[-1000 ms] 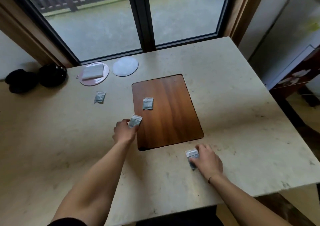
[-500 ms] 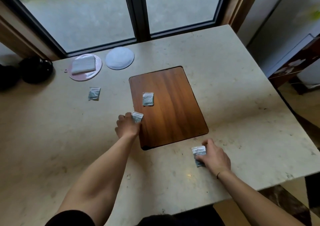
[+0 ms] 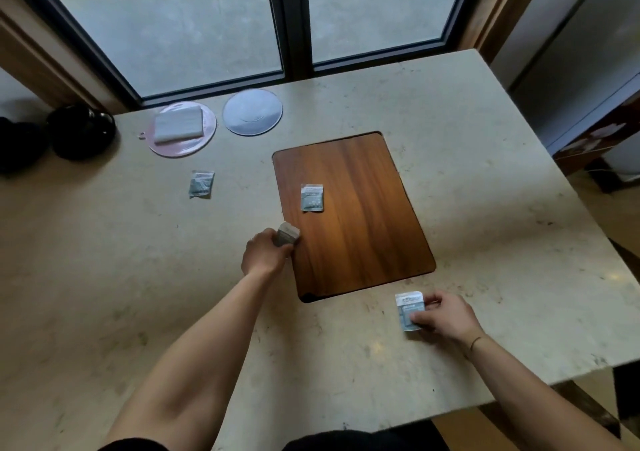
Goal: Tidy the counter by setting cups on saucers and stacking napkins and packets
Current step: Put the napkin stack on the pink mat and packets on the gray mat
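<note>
At the wood inset's (image 3: 353, 215) left edge, our left hand (image 3: 265, 255) is now lifting its small grey-white packet (image 3: 286, 234), pinching it upright. Near the counter's (image 3: 104, 277) front edge, our right hand (image 3: 446, 315) is still pinching the second packet (image 3: 408, 308), lying flat.

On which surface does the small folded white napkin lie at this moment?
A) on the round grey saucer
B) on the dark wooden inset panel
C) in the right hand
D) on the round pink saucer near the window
D: the small folded white napkin rests on the round pink saucer near the window, while the round grey saucer beside it carries nothing.
</note>
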Demonstrator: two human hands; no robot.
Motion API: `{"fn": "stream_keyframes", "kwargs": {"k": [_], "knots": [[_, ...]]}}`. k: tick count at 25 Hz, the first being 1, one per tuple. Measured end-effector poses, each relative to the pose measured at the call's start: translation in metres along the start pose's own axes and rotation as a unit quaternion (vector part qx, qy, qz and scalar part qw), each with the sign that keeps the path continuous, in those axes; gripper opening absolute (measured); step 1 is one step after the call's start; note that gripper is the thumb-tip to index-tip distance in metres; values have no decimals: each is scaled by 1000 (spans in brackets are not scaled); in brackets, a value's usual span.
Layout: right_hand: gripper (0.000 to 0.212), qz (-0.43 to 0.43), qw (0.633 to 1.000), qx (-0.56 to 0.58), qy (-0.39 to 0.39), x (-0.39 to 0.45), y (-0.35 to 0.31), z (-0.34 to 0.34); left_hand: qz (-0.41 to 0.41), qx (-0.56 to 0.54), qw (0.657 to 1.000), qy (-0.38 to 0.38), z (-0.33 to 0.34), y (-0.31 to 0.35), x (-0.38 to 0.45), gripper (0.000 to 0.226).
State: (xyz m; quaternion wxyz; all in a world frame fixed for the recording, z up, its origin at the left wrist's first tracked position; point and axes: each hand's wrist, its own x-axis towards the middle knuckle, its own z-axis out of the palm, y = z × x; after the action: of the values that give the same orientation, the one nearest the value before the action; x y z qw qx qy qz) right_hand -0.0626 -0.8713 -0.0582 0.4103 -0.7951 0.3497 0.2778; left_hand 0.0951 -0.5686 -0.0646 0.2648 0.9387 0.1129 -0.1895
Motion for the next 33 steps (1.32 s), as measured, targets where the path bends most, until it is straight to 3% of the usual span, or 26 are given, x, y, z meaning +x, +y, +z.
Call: {"fn": "stream_keyframes", "kwargs": {"k": [4,9,11,18,22,27,33], "knots": [[44,-13,999,28,-39,8,-33,6,-9,-84,996,-23,-17,-13,6,29],[43,-83,991,86,-65,11,-110,24,-67,-244,967,12,-49,-40,14,19],[39,-104,987,104,-71,17,-142,35,-79,-272,958,37,-64,-52,20,10],[29,-110,981,146,-60,49,-216,63,-140,-351,922,83,-112,-76,61,11],[28,-99,983,152,-15,70,-239,73,-151,-319,930,101,-132,-87,92,16],[32,-103,986,114,61,86,-253,84,-125,-205,962,132,-148,-97,138,19],[36,-119,983,54,125,95,-249,99,-110,-175,973,104,-147,-88,167,19]]}}
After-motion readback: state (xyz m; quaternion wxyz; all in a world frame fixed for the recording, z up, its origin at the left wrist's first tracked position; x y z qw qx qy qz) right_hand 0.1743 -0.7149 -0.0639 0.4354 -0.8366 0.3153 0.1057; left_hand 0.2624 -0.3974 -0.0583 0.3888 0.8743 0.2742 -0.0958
